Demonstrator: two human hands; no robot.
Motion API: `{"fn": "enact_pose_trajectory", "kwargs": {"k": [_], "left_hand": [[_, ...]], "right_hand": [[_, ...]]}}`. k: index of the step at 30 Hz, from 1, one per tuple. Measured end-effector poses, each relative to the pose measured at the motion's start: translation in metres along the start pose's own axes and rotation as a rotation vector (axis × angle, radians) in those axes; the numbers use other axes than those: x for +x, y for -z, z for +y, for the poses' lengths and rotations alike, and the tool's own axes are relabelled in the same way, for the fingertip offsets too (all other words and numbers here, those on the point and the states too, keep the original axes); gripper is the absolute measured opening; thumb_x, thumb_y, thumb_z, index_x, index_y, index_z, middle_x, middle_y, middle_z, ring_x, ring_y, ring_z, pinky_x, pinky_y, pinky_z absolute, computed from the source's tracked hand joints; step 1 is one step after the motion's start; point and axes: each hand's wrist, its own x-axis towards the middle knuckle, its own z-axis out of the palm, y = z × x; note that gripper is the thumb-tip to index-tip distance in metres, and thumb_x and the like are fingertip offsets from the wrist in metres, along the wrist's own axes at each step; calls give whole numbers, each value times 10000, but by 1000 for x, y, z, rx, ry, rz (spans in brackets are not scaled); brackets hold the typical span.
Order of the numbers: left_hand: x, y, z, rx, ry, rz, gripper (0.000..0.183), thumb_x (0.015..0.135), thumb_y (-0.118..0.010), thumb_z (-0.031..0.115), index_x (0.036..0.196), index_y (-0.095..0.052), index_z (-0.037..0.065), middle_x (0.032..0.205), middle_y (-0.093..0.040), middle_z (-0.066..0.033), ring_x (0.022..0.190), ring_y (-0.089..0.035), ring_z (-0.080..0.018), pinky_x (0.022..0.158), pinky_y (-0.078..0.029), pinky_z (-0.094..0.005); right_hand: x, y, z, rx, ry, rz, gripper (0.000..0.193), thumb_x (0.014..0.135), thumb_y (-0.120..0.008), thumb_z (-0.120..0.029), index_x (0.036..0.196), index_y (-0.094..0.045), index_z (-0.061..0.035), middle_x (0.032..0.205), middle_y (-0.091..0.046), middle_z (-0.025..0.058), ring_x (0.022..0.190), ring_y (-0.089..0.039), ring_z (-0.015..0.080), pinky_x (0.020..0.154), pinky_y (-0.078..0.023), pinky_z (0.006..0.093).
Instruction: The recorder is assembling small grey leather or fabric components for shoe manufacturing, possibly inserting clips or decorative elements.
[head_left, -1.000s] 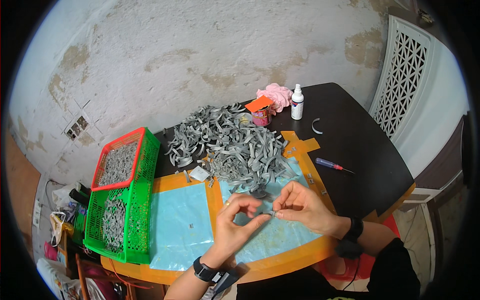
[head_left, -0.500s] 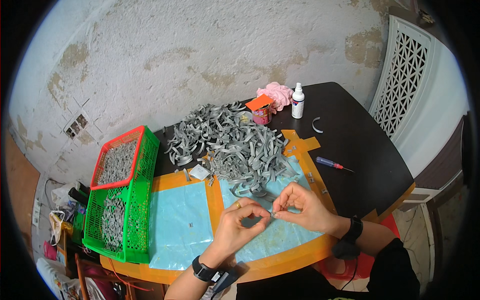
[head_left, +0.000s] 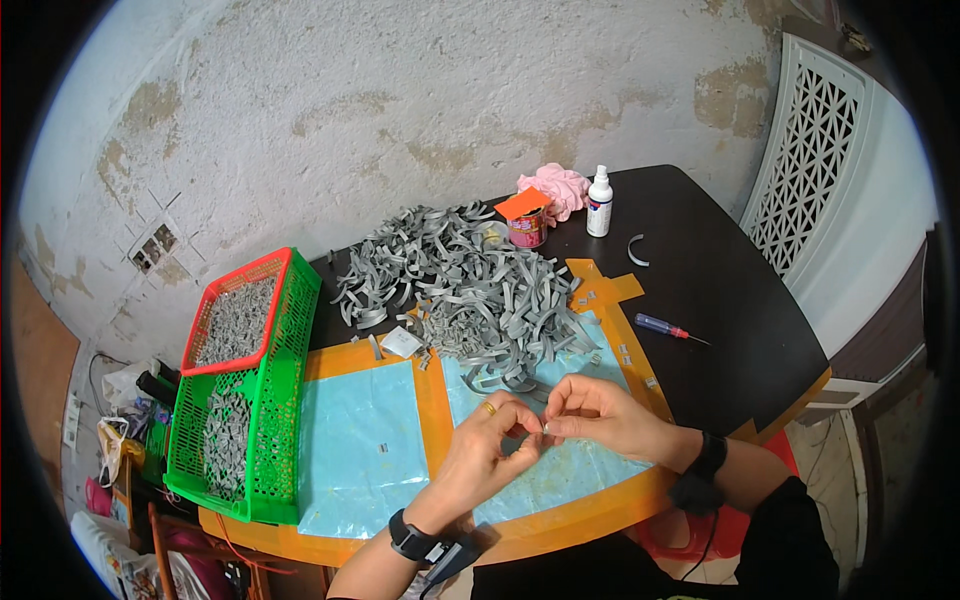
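Note:
Over the blue plastic sheet (head_left: 365,430), my left hand (head_left: 485,450) and my right hand (head_left: 608,420) meet fingertip to fingertip. Both are closed in a pinch on a tiny pale grey piece (head_left: 546,428), mostly covered by the fingers, so its exact kind does not show. Just beyond them lies a big heap of curved grey strips (head_left: 500,300). Small grey pieces (head_left: 455,335) are piled within its near side. One loose small grey piece (head_left: 382,448) rests on the sheet left of my left hand.
At the left, a green plastic basket (head_left: 275,440) holds grey pieces, with a red-rimmed basket (head_left: 278,300) on it. A screwdriver (head_left: 662,326), a single curved strip (head_left: 633,250), a white spray bottle (head_left: 599,205), a tin (head_left: 527,230) and a pink cloth (head_left: 560,188) sit on the dark table (head_left: 735,300).
My right-hand fingers have drawn closer together around the small piece, and my left fingertips have shifted slightly. The view has moved a little; the other things stay put.

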Motion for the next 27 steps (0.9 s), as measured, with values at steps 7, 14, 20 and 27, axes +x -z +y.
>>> {"fn": "enact_pose_trajectory", "kwargs": {"k": [7,14,20,27], "left_hand": [[0,-1,4,114,-97,19,147,746,-656,11,864,-568,14,913,-543,-94,795,-570,-201,697,-480,-284],[-1,-4,6,34,-101,79,148,759,-636,-4,867,-539,21,914,-536,-105,798,-561,-209,692,-472,-298],[0,-3,7,-12,-96,90,183,743,-674,-11,884,-562,23,902,-557,-83,779,-566,-177,690,-474,-277],[1,-1,5,-42,-47,80,126,762,-746,24,838,-646,27,857,-608,-60,760,-590,-147,680,-490,-260]], "right_hand": [[1,0,-3,118,-45,-37,174,887,-618,-72,1020,-526,-7,890,-607,48,854,-595,110,782,-479,251],[-1,0,-4,217,-62,-32,173,887,-617,-74,1021,-529,-8,892,-607,55,853,-598,121,776,-482,255],[-3,0,-4,243,-106,-21,139,888,-606,-46,1009,-544,-17,913,-596,47,859,-572,124,789,-463,269],[-2,4,0,230,-72,-44,161,881,-635,-83,1000,-563,-2,904,-626,68,849,-599,124,782,-478,254]]}}
